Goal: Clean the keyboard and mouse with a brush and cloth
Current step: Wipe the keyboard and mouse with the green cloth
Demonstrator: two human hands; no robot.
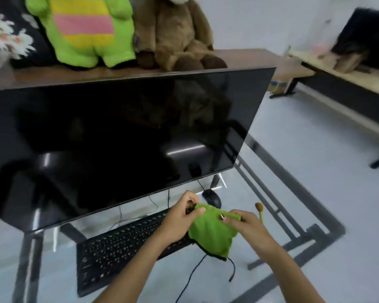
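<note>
A green cloth [210, 235] hangs between both hands above the right end of the black keyboard [118, 248]. My left hand [181, 217] pinches the cloth's upper left edge. My right hand [247, 224] grips its upper right corner. The black mouse [211, 197] lies on the glass desk just behind the cloth, its cable running under the monitor. A small brush [259, 209] with a brown tuft and yellow-green handle lies to the right of my right hand.
A large dark monitor [123, 136] stands close behind the keyboard. A green plush toy [85, 29] and a brown plush toy [175, 33] sit on a wooden shelf behind it. The glass desk [260, 186] ends at the right, with floor beyond.
</note>
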